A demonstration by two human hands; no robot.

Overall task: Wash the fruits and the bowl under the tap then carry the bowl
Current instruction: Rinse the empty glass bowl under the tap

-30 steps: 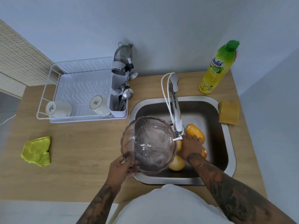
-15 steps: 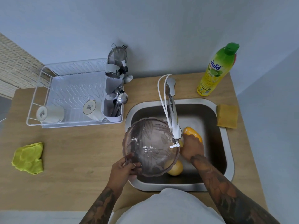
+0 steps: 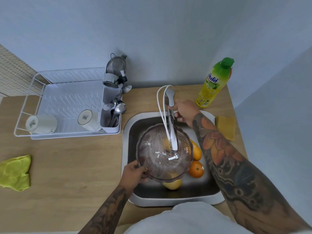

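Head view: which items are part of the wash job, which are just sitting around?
In use:
- bowl, gripped by left hand under the tap
- right hand at the tap's handle
- fruits in the sink: orange, mango, yellow fruit

Lying about:
- dish rack with two cups
- soap bottle
- sponge
- green cloth

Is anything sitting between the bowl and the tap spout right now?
Nothing visible. The left hand holds the clear bowl by its rim directly beneath the tap spout, over the sink. The fruits lie below and beside the bowl. The right hand is at the tap's handle.
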